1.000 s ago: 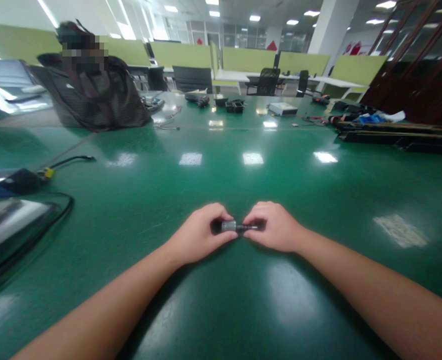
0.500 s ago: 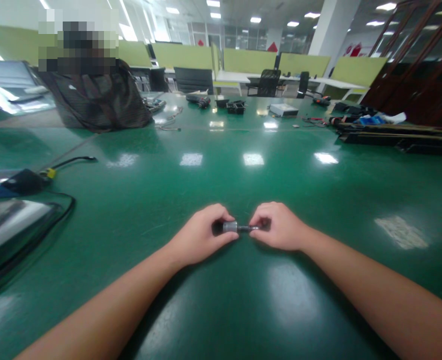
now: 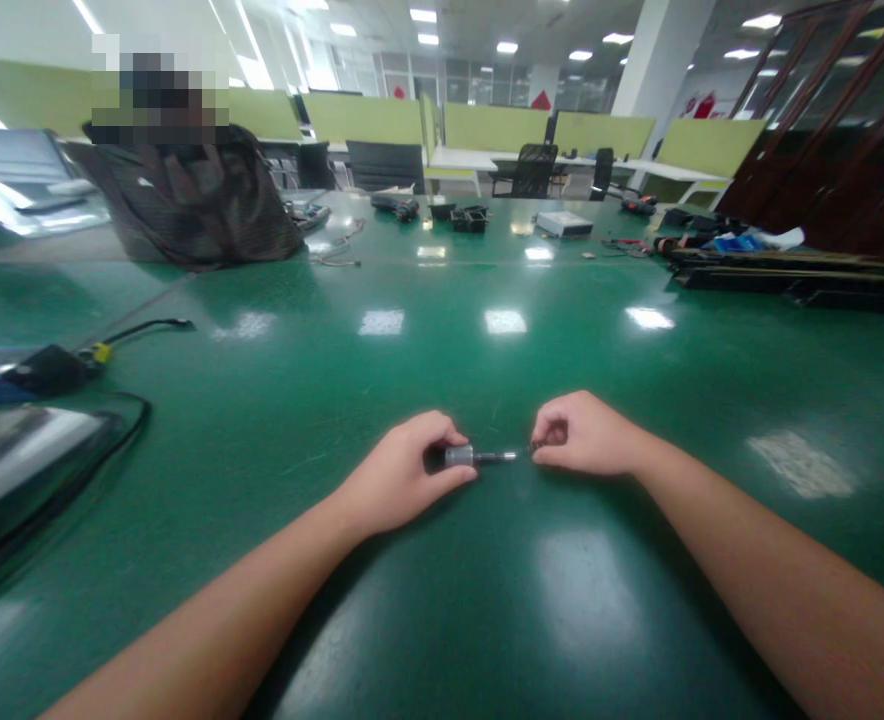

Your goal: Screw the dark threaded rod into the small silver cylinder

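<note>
My left hand [image 3: 401, 465] pinches a short grey metal cylinder with a thin shaft [image 3: 459, 457] between thumb and fingers, low over the green table or resting on it. The dark shaft points right and ends in a bright silver tip. To the right of that tip, separated by a small gap, is my right hand [image 3: 584, 435], its thumb and fingers closed in a pinch. A tiny dark piece shows at those fingertips, too small and blurred to name.
A glossy green table [image 3: 442, 380] spreads around both hands. At left lie a flat glass-topped device [image 3: 29, 450] and a black cable [image 3: 146, 410]. A dark bag [image 3: 202, 210] stands farther back. Black strips [image 3: 802, 275] and a silver box [image 3: 564, 223] lie at the far side.
My right hand has moved right, away from the shaft, uncovering its silver tip. My left hand keeps its hold on the cylinder in nearly the same place.
</note>
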A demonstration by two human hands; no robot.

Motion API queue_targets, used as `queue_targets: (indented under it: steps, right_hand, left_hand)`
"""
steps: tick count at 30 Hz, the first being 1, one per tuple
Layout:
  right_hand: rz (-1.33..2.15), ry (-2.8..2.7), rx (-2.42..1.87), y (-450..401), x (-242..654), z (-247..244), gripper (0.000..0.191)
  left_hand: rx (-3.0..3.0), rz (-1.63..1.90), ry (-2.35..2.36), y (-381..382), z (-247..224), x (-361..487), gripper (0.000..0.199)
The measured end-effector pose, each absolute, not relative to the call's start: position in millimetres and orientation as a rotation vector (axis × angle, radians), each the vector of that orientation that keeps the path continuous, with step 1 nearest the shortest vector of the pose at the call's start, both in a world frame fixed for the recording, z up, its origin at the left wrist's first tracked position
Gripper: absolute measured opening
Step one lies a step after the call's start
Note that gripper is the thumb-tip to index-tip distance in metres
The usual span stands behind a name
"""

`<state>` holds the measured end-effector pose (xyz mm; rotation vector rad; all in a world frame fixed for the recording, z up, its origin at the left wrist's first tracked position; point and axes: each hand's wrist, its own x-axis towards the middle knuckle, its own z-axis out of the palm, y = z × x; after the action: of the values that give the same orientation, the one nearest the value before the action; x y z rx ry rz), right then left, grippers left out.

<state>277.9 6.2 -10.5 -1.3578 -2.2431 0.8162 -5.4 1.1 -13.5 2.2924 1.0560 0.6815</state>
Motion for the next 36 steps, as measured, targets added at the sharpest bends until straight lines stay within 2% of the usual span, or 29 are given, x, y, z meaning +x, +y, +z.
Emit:
queue_targets:
  steps: [11,16,21,24,29,36]
  right_hand:
    - [0.848,-2.238,-1.187,5,266,-18,0.007]
    - [0.712,-2.250,-1.041,-3,246,-20,0.007]
    - [0.696,-2.230,-1.007,-10,238,-23,0.020]
    - [0.700,-2.209,-1.047,-9,239,-25,0.017]
    - [0.647,-2.255,-1.008,-8,239,-25,0.012]
    - [0.585,-2.339,-0.899,-6,240,-24,0.009]
  left_hand:
    - [2.301,0.678,1.045,2,-15,-7,0.021]
    - [2.296,0.673,1.032,2,-14,-4,0.022]
    - [2.286,0.641,1.017,1,-13,-3,0.024]
    - [2.299,0.629,1.022,0,-11,-3,0.029]
    - [2.307,0.631,1.003,-1,-9,-3,0.020]
    - [2.311,0.627,1.015,0,-10,-3,0.022]
